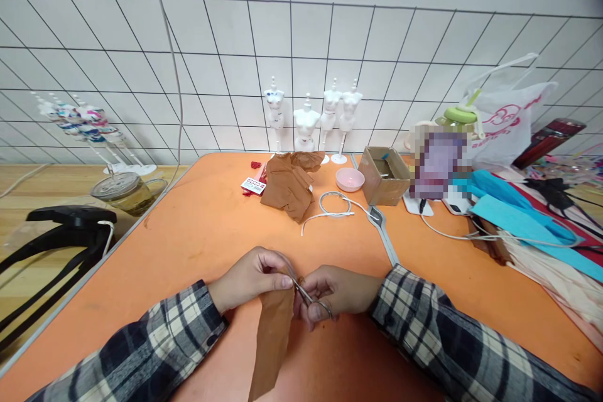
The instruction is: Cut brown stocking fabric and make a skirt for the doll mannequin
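Note:
My left hand (249, 276) pinches the top of a long strip of brown fabric (272, 339) that hangs down toward me over the orange table (198, 226). My right hand (336, 292) is closed round a small pair of metal scissors (311, 298), whose blades point at the upper edge of the strip, right beside my left fingertips. Both hands sit close together near the table's front middle. Plaid sleeves cover both forearms.
Further back lie a heap of brown fabric (289, 182), a white cord (332, 207), a pink bowl (350, 179), a cardboard box (384, 174) and several white doll torsos (306, 122). Blue and red paper (513, 213) is piled at the right. A glass jar (117, 190) and black stand (70, 226) sit left.

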{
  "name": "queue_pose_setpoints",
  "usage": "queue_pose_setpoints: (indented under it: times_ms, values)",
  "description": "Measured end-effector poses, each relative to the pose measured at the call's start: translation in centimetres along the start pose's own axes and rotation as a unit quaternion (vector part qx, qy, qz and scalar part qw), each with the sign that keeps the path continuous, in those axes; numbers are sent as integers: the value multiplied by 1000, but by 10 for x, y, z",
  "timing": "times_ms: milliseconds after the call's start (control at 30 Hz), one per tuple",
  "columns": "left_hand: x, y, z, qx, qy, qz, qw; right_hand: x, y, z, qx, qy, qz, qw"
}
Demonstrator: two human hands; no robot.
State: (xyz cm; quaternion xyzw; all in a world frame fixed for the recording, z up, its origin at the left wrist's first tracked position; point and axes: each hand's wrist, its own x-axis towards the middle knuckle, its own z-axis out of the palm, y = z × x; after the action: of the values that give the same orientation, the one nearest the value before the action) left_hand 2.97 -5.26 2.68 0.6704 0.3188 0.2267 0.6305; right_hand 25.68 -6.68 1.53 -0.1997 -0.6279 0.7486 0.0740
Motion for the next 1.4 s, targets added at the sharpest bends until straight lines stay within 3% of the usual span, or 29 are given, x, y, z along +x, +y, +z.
queue_pose_setpoints:
  times_ms: [500, 1400]
  values:
    - [1, -1, 3, 22, -41, -2, 999, 0, 0, 1, -10, 0, 21, 1000]
    - [0, -1, 4, 17, -54, -36, 998, 5, 3, 6, -11, 24, 63, 998]
